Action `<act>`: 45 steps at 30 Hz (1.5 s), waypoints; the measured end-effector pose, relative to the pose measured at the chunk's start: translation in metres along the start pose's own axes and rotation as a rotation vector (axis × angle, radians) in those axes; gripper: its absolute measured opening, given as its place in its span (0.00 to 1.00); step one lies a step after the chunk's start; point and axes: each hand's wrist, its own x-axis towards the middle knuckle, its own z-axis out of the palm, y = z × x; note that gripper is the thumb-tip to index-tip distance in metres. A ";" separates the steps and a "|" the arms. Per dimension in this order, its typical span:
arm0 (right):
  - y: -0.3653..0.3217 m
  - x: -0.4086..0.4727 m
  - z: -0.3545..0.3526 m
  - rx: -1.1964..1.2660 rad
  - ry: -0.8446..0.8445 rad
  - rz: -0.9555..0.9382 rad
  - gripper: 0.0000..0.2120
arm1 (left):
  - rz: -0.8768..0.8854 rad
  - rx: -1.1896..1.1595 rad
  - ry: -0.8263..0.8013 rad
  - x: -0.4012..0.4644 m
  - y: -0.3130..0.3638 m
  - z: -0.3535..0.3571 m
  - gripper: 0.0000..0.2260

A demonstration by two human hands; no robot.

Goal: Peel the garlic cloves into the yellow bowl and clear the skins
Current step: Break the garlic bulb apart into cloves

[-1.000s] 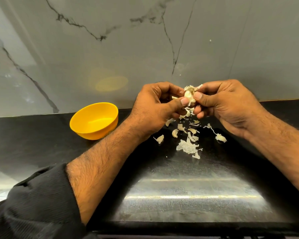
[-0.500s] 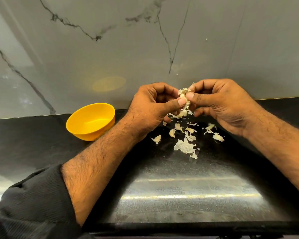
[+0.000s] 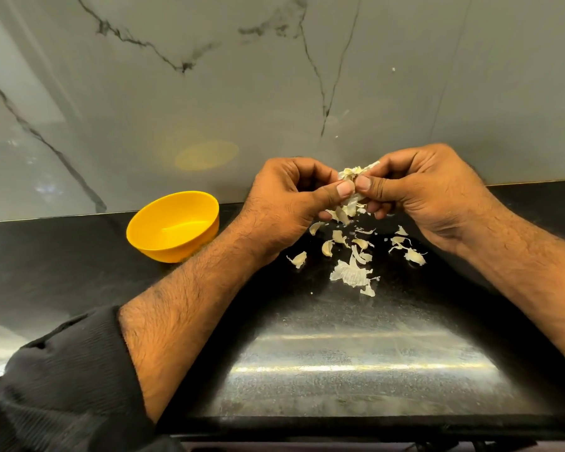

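Left hand (image 3: 287, 203) and right hand (image 3: 428, 194) together at 1 o'clock, thumbs and curled fingers pinching one papery white garlic clove (image 3: 351, 187). Below, at centre: scattered pale garlic skins (image 3: 349, 272) on glossy black countertop (image 3: 340, 370). Round yellow plastic bowl (image 3: 173, 226) at 10 o'clock.

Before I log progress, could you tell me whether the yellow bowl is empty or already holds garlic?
Empty: the yellow bowl stands upright and its inside shows only bare yellow, no cloves.
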 end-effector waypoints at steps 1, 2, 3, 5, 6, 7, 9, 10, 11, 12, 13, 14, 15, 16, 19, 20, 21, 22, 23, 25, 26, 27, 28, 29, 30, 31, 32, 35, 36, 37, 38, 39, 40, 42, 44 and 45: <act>0.000 0.000 0.000 0.006 -0.001 0.004 0.08 | 0.019 0.028 -0.005 -0.001 -0.001 0.002 0.07; 0.000 0.000 -0.001 0.010 -0.002 0.008 0.07 | 0.042 0.066 -0.007 -0.001 -0.002 0.004 0.07; 0.000 0.000 -0.001 0.010 -0.003 0.009 0.07 | 0.065 0.104 -0.004 -0.002 -0.003 0.005 0.06; 0.003 0.000 -0.001 -0.007 -0.004 0.015 0.05 | 0.089 0.151 0.005 -0.003 -0.002 0.007 0.06; 0.003 0.000 -0.001 -0.025 -0.004 0.021 0.04 | 0.091 0.170 0.010 -0.004 -0.001 0.007 0.06; 0.005 0.000 -0.001 -0.048 -0.003 0.025 0.04 | 0.092 0.198 0.015 -0.004 0.000 0.007 0.05; 0.007 0.000 0.000 -0.093 0.001 0.030 0.05 | 0.114 0.285 0.027 -0.006 0.001 0.009 0.04; 0.007 0.000 0.000 -0.112 0.005 0.030 0.04 | 0.144 0.349 0.038 -0.007 0.001 0.010 0.05; 0.007 -0.001 0.000 -0.121 0.011 0.027 0.03 | 0.180 0.419 0.052 -0.008 0.000 0.011 0.06; 0.007 -0.002 0.000 -0.119 0.017 0.025 0.03 | 0.206 0.471 0.064 -0.008 0.000 0.012 0.06; 0.007 -0.002 0.000 -0.108 0.021 0.026 0.04 | 0.211 0.490 0.077 -0.008 0.001 0.013 0.07; 0.006 -0.002 0.000 -0.088 0.023 0.031 0.04 | 0.191 0.464 0.081 -0.008 0.001 0.012 0.06; 0.006 -0.001 0.001 -0.061 0.023 0.040 0.04 | 0.151 0.398 0.076 -0.007 0.002 0.011 0.06; 0.005 -0.001 0.001 -0.027 0.022 0.052 0.05 | 0.102 0.312 0.065 -0.006 0.002 0.010 0.05; 0.004 0.000 0.001 0.051 0.013 0.075 0.06 | 0.023 0.115 0.035 -0.004 0.004 0.004 0.04; 0.003 0.000 0.001 0.066 -0.003 0.077 0.07 | 0.024 0.097 0.043 -0.003 0.004 0.003 0.06; 0.003 0.000 0.000 0.089 -0.025 0.083 0.07 | 0.031 0.093 0.057 -0.002 0.003 0.002 0.09; 0.002 0.000 0.000 0.121 -0.048 0.094 0.07 | 0.040 0.091 0.075 -0.001 0.004 0.002 0.10; 0.002 0.000 -0.001 0.151 -0.071 0.105 0.08 | 0.041 0.088 0.095 -0.001 0.003 0.002 0.11; 0.002 0.001 -0.002 0.159 -0.101 0.105 0.12 | 0.026 0.068 0.129 0.000 0.003 0.003 0.09; 0.002 0.001 -0.002 0.152 -0.102 0.100 0.14 | 0.016 0.049 0.133 0.000 0.003 0.004 0.07; 0.002 0.002 -0.002 0.152 -0.091 0.097 0.14 | 0.003 0.020 0.128 0.000 0.002 0.004 0.05; 0.002 0.002 -0.003 0.162 -0.074 0.096 0.13 | -0.016 -0.019 0.116 0.000 0.002 0.004 0.05; 0.003 0.003 -0.004 0.180 -0.055 0.098 0.12 | -0.040 -0.049 0.097 -0.001 0.002 0.004 0.07; 0.003 0.004 -0.005 0.198 -0.041 0.102 0.11 | -0.060 -0.059 0.074 -0.002 0.004 0.004 0.08; 0.003 0.004 -0.006 0.213 -0.031 0.106 0.11 | -0.072 -0.046 0.056 -0.002 0.004 0.005 0.10; 0.004 0.004 -0.006 0.222 -0.029 0.109 0.11 | -0.077 -0.023 0.049 -0.003 0.005 0.005 0.11; 0.004 0.003 -0.004 0.224 -0.053 0.120 0.12 | -0.075 -0.012 0.081 -0.004 0.006 0.005 0.10; 0.004 0.003 -0.003 0.211 -0.064 0.123 0.13 | -0.081 -0.024 0.088 -0.003 0.007 0.004 0.10; 0.004 0.002 -0.002 0.189 -0.073 0.122 0.14 | -0.089 -0.033 0.091 -0.003 0.007 0.004 0.09; 0.004 0.001 -0.001 0.158 -0.077 0.117 0.15 | -0.092 -0.034 0.095 -0.003 0.008 0.003 0.09; 0.004 0.001 0.000 0.129 -0.074 0.108 0.14 | -0.089 -0.024 0.100 -0.003 0.008 0.002 0.08; 0.003 0.000 0.000 0.110 -0.066 0.097 0.12 | -0.083 -0.009 0.106 -0.003 0.008 0.002 0.07; 0.002 -0.001 0.003 0.103 -0.046 0.075 0.09 | -0.079 0.001 0.127 -0.003 0.007 0.003 0.07; 0.001 -0.003 0.005 0.096 -0.024 0.052 0.07 | -0.084 -0.015 0.146 -0.004 0.006 0.004 0.07; 0.001 -0.004 0.006 0.088 -0.015 0.041 0.06 | -0.086 -0.023 0.153 -0.004 0.006 0.005 0.06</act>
